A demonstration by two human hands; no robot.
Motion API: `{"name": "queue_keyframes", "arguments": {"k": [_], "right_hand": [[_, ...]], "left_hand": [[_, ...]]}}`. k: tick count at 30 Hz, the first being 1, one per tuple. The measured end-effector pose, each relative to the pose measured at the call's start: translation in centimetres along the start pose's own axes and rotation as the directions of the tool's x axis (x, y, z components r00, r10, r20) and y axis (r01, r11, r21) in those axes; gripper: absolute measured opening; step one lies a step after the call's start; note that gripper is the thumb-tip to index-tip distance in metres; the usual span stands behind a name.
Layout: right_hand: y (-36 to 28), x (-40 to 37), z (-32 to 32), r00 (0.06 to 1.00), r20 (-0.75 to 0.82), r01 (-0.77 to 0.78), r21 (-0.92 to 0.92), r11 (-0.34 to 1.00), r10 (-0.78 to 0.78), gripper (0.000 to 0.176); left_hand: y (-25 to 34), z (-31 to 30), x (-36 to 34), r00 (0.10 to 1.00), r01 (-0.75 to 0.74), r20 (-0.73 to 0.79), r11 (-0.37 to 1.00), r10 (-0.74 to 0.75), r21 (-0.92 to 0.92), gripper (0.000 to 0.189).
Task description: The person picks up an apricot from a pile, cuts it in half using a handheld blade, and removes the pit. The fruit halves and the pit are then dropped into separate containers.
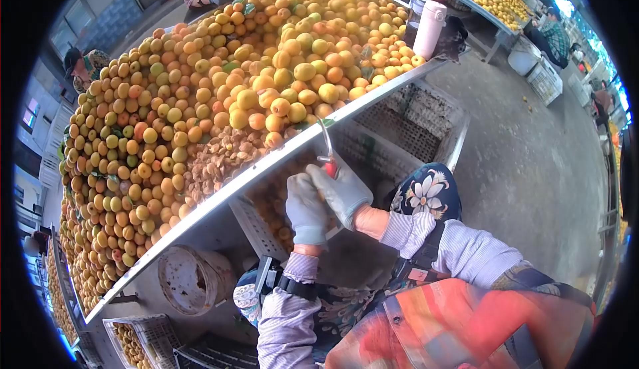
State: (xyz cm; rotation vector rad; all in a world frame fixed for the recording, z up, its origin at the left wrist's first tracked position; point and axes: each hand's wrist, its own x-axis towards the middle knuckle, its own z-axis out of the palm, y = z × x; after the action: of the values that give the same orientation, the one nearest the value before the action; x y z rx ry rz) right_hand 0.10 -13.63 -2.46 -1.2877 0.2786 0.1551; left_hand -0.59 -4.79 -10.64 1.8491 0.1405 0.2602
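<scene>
Noting both gloved hands pressed together just below the table rim point(266, 166). Our right hand point(343, 192) is clamped round a red-handled tool point(330, 166), whose thin metal tip reaches the rim. Our left hand point(306, 209) curls against it, wrist bent upward; we cannot tell what it holds. Apricots point(219, 82) are heaped above the rim.

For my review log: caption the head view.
Gloved right hand holds a red-handled tool beside the left hand, at the rim of a table heaped with apricots.
</scene>
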Motion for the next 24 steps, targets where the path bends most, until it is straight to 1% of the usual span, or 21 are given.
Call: {"name": "queue_keyframes", "arguments": {"k": [1, 2, 3, 4, 5, 6, 7, 8, 9, 11, 12, 14, 15, 16, 17, 18, 19, 21, 22, 23, 24], "right_hand": [[0.8, 0.4, -0.3, 1.0, 0.0, -0.003, -0.002, 1.0, 0.003, 0.031], [1.3, 0.8, -0.4, 0.993, 0.074, 0.106, -0.154, 0.982, -0.096, 0.031], [1.8, 1.0, -0.5, 0.97, 0.164, 0.222, -0.292, 0.93, -0.18, 0.03], [2.3, 1.2, -0.8, 0.964, 0.207, 0.207, -0.209, 0.956, -0.164, 0.026], [1.1, 0.7, -0.8, 0.964, 0.207, 0.208, -0.207, 0.956, -0.165, 0.026], [-0.5, 0.2, -1.1, 0.972, 0.231, -0.036, 0.0, 0.999, 0.035, 0.025], [-1.6, 0.2, -1.5, 0.929, 0.295, -0.286, 0.193, 0.939, 0.222, 0.023], [-1.3, 0.9, -2.1, 0.9, 0.362, -0.345, 0.251, 0.905, 0.243, 0.025], [-1.2, 1.0, -2.4, 0.91, 0.337, -0.339, 0.274, 0.9, 0.24, 0.025], [-0.9, 1.4, -3.3, 0.909, 0.335, -0.352, 0.304, 0.885, 0.247, 0.023], [-1.2, 1.3, -3.6, 0.919, 0.305, -0.333, 0.261, 0.906, 0.249, 0.024], [-1.0, 1.8, -3.9, 0.93, 0.25, -0.317, 0.18, 0.931, 0.268, 0.031], [-0.9, 1.9, -4.0, 0.931, 0.227, -0.321, 0.132, 0.938, 0.287, 0.034], [0.3, 2.6, -4.1, 0.932, 0.227, -0.304, 0.067, 0.95, 0.282, 0.039], [2.0, 3.5, -4.0, 0.963, 0.224, -0.133, -0.074, 0.988, 0.147, 0.047], [2.5, 3.8, -4.2, 0.957, 0.259, -0.079, -0.19, 0.979, 0.128, 0.044], [2.5, 4.3, -4.3, 0.946, 0.307, -0.008, -0.302, 0.953, 0.105, 0.04], [1.7, 4.6, -3.1, 0.975, 0.216, -0.032, -0.139, 0.99, 0.062, 0.036], [1.0, 4.6, -2.8, 0.975, 0.215, -0.057, -0.004, 0.998, 0.057, 0.027], [-0.4, 4.5, -2.0, 0.971, 0.224, -0.072, -0.033, 0.997, 0.078, 0.022], [-2.2, 4.0, -1.2, 0.949, 0.294, -0.126, 0.03, 0.992, 0.112, 0.02]], "left_hand": [[-0.4, 0.1, 0.0, 1.0, 0.003, 0.0, 1.0, -0.003, -0.001, 0.051], [0.8, -0.2, 0.3, 0.977, 0.209, 0.033, 0.916, -0.211, -0.343, 0.05], [1.4, -0.5, 0.4, 0.914, 0.377, 0.133, 0.679, -0.384, -0.63, 0.05], [-0.1, -0.7, 0.6, 0.89, 0.417, 0.166, 0.611, -0.425, -0.673, 0.05], [-0.3, -1.3, 0.5, 0.89, 0.417, 0.166, 0.613, -0.424, -0.672, 0.05], [-0.5, -1.9, 0.4, 0.884, 0.441, 0.219, 0.585, -0.412, -0.681, 0.051], [-0.5, -2.2, 0.4, 0.876, 0.466, 0.271, 0.555, -0.399, -0.689, 0.052], [2.6, -1.6, -0.1, 0.93, 0.313, 0.029, 0.747, -0.367, -0.586, 0.055], [3.3, -1.4, -0.2, 0.931, 0.31, 0.029, 0.748, -0.363, -0.587, 0.055], [3.9, -1.4, -0.2, 0.952, 0.227, -0.018, 0.746, -0.305, -0.626, 0.062], [4.4, -2.0, -0.1, 0.954, 0.221, -0.023, 0.748, -0.3, -0.625, 0.062], [5.2, -3.6, 0.4, 0.895, 0.407, 0.242, 0.464, -0.374, -0.787, 0.063], [5.1, -3.9, 0.4, 0.901, 0.395, 0.232, 0.472, -0.367, -0.788, 0.063], [5.0, -4.1, 0.4, 0.879, 0.412, 0.235, 0.413, -0.415, -0.812, 0.063], [5.2, -4.5, 0.5, 0.857, 0.419, 0.234, 0.355, -0.459, -0.836, 0.064], [6.5, -4.5, 0.4, 0.894, 0.339, 0.136, 0.446, -0.427, -0.828, 0.065], [6.3, -4.8, 0.3, 0.891, 0.347, 0.19, 0.348, -0.412, -0.871, 0.066], [6.6, -5.2, 0.8, 0.887, 0.372, 0.22, 0.347, -0.405, -0.861, 0.067], [6.6, -5.3, 0.6, 0.884, 0.383, 0.213, 0.383, -0.416, -0.841, 0.068], [6.5, -5.4, 0.4, 0.872, 0.41, 0.217, 0.412, -0.438, -0.814, 0.07], [7.0, -5.6, 0.0, 0.884, 0.413, 0.198, 0.506, -0.424, -0.757, 0.071]]}}
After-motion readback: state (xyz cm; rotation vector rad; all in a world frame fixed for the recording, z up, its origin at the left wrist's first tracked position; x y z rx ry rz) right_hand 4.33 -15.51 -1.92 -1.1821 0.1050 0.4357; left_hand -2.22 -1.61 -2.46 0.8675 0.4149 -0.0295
